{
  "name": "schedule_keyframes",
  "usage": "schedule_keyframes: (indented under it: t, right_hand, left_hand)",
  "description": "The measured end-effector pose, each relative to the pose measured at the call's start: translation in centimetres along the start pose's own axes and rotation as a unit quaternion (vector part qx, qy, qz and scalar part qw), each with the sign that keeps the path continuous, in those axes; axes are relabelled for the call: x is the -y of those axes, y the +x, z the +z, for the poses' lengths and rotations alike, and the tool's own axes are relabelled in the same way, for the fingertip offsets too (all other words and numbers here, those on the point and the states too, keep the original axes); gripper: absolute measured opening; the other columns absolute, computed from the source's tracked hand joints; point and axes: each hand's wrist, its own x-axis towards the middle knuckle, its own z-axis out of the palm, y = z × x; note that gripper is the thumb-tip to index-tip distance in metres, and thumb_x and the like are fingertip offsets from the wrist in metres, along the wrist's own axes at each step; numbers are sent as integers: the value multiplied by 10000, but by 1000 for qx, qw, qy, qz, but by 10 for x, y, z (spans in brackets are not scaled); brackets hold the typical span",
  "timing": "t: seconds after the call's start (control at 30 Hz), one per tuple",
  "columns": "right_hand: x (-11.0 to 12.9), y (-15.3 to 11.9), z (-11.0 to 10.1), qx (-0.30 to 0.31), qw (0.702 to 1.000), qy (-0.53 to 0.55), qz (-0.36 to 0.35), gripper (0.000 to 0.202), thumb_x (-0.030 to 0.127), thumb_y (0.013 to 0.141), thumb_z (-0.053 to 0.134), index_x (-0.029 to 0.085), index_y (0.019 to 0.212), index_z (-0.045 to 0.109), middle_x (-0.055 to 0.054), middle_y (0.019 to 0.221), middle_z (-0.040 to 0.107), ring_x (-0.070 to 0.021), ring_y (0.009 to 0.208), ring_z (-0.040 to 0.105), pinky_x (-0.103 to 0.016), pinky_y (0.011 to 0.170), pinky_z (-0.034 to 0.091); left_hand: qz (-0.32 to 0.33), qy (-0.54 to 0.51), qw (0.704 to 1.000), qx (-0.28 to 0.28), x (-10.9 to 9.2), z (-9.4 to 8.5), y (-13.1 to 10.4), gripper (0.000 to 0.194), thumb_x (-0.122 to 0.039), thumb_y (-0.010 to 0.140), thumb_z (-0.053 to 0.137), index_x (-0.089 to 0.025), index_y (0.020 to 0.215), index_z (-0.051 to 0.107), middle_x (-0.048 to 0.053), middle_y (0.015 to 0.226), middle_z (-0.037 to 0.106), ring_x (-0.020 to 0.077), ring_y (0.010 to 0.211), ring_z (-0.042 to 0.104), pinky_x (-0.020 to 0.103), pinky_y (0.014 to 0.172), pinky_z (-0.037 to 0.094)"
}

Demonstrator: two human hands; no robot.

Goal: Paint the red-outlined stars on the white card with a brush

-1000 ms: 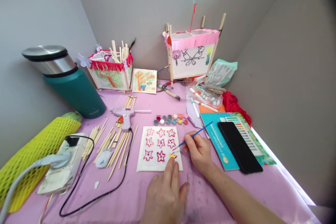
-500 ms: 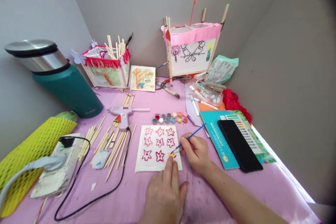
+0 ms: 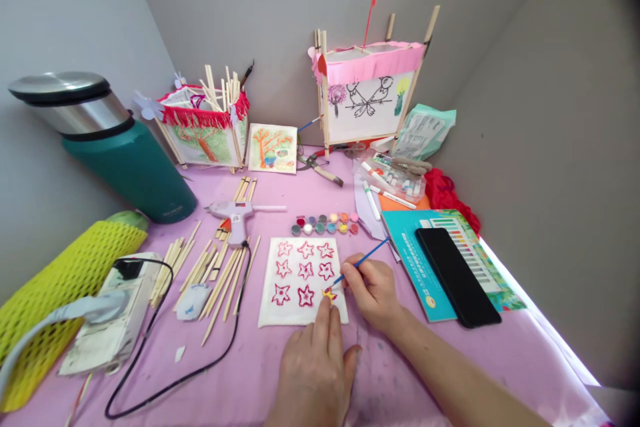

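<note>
A thin blue paintbrush (image 3: 365, 259) is pinched in my right hand (image 3: 373, 290), its tip close to the yellow star stencil (image 3: 329, 294). The stencil lies at the lower right of a white square sheet (image 3: 270, 287), which bears rows of red star outlines. My left hand (image 3: 315, 367) lies palm down, its outstretched fingertips pressing on the lower edge of the stencil. Beyond the sheet stand two rows of small paint pots (image 3: 325, 224) in several colours.
At left are a glue gun (image 3: 237, 213), wooden sticks (image 3: 225, 293), a power strip (image 3: 107, 320) and a teal bottle (image 3: 130, 167). A black phone (image 3: 456, 277) rests on a teal book (image 3: 415, 267) at right. Two paper lanterns (image 3: 370, 107) stand behind, with pliers (image 3: 323, 170) nearby.
The brush has tilted very slightly, its upper end a little lower and further left. Both hands keep nearly the same place; the whole view has shifted slightly.
</note>
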Motion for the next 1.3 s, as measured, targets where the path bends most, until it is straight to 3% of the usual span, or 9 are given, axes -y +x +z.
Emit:
schedule_keyframes:
  t: [1.3]
  right_hand:
    - [1, -2, 4, 6, 1000, -5, -15, 245, 214, 905, 482, 201, 662, 514, -2, 640, 619, -110, 538, 568, -239, 521, 416]
  left_hand:
    - [-6, -9, 1000, 20, -1, -2, 0, 354, -279, 875, 489, -69, 1139, 597, 168, 1199, 616, 210, 862, 664, 315, 651, 533]
